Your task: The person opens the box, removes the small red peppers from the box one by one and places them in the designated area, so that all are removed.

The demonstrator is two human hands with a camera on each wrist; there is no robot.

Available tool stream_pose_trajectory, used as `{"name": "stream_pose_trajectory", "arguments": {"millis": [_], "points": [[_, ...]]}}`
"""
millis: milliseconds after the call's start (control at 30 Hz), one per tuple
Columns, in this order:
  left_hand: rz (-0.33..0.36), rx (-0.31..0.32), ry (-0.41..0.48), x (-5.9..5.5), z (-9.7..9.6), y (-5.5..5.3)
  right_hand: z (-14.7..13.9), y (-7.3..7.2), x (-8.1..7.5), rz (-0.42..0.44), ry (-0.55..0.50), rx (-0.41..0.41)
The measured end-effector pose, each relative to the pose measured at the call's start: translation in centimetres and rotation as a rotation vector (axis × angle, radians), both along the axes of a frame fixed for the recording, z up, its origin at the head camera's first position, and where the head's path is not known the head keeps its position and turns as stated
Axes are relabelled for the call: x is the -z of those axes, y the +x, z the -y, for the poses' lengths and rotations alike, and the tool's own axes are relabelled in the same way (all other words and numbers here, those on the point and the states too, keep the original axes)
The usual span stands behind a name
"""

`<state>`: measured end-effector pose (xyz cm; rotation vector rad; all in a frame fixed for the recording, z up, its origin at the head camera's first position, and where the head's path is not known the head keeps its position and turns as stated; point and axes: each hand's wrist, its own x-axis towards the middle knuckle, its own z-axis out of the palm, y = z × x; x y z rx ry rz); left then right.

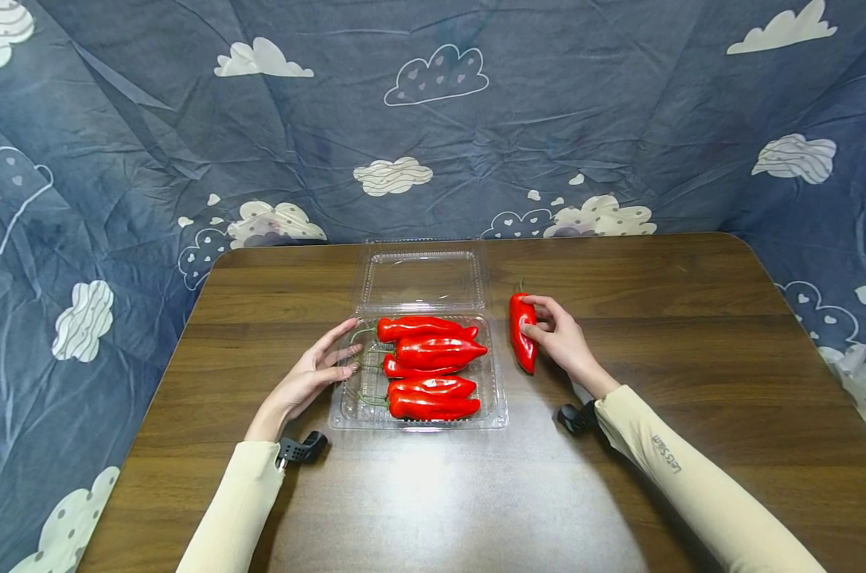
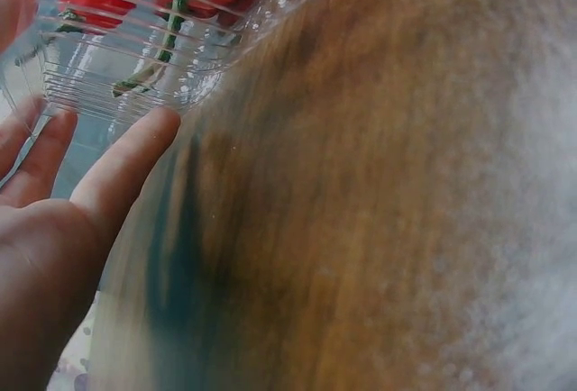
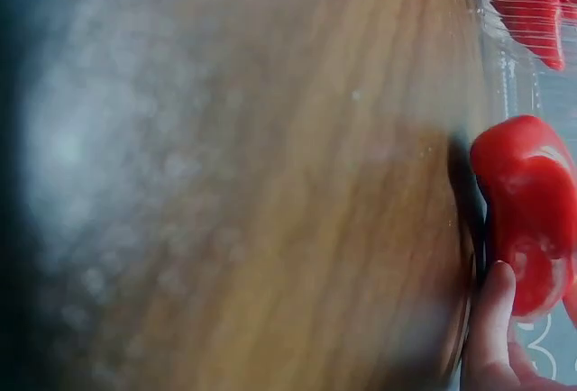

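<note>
The right hand (image 1: 567, 341) pinches a red pepper (image 1: 523, 338) just right of a clear box (image 1: 495, 415), stem (image 1: 521, 284) pointing away, lengthwise across the peppers (image 1: 440, 350) inside. The left hand (image 1: 302, 388), spread, touches the box's left side.

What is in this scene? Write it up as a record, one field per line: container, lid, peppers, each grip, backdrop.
container: clear plastic, on the wooden table
lid: open, laid back on the far side
packed peppers: five red ones visible, stems to the left
single pepper: red, right of the container; table contact unclear
left grip: at the container's left side, fingers extended
right grip: pinching the single pepper
backdrop: blue cloth, cloud prints
</note>
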<state>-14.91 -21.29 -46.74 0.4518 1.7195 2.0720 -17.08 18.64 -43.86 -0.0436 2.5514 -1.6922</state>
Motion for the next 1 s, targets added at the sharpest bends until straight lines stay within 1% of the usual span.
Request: {"name": "stream_pose_trajectory", "arguments": {"millis": [67,100,167,300,433,667,733,800,900,967,1000], "points": [[-0.001,0.000,-0.002,0.0,0.0,0.0,0.1,0.2,-0.4,0.000,-0.008,-0.003],[-0.001,0.000,-0.002,0.0,0.0,0.0,0.0,0.1,-0.3,-0.002,-0.008,-0.006],[-0.001,0.000,-0.002,0.1,0.1,0.0,-0.3,0.0,0.2,-0.006,-0.004,-0.007],[0.003,-0.001,0.001,0.0,0.0,0.0,-0.9,-0.6,1.8,-0.019,0.002,-0.004],[0.006,0.000,0.002,0.0,0.0,0.0,-1.2,-0.8,2.5,-0.042,-0.014,-0.005],[0.007,0.001,-0.002,-0.1,0.0,0.0,-1.4,-0.9,2.4,-0.034,-0.043,-0.004],[0.007,0.002,-0.004,-0.1,0.0,0.0,-1.1,-0.5,1.4,-0.023,-0.059,-0.005],[0.007,0.002,-0.005,-0.1,0.0,-0.1,-1.1,-0.5,1.3,-0.023,-0.095,-0.006],[0.006,0.002,-0.005,0.0,0.0,-0.1,-1.2,-0.4,1.2,-0.031,-0.150,0.001],[0.005,0.003,-0.003,0.0,0.0,-0.1,-1.6,-0.7,2.0,-0.050,-0.176,0.005],[0.004,0.003,-0.002,0.0,0.0,-0.1,-1.6,-0.7,2.0,-0.057,-0.179,0.009]]}}
